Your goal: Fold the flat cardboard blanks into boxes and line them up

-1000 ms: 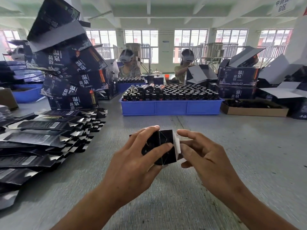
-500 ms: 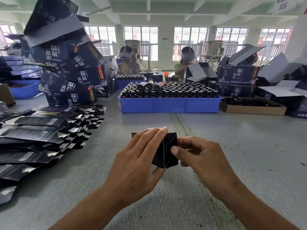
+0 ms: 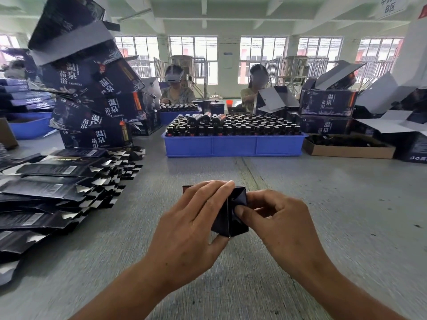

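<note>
A small black cardboard box (image 3: 228,215) is held end-on above the grey table, between both hands. My left hand (image 3: 191,225) wraps around its body, fingers over the top and thumb underneath. My right hand (image 3: 279,220) has curled fingers, and its thumb presses into the end flaps of the box. The flaps look folded in, with no white inner side showing. A spread pile of flat black blanks (image 3: 53,192) lies on the table at the left.
A leaning stack of large dark printed cartons (image 3: 92,107) rises behind the blanks. A blue tray (image 3: 233,144) full of small dark bottles stands mid-table, a brown cardboard tray (image 3: 346,147) to its right. Two people sit working at the far side.
The white end flap seen a second ago has been folded in. My right thumb has moved onto the box end, and my left fingers have slid further over the top.
</note>
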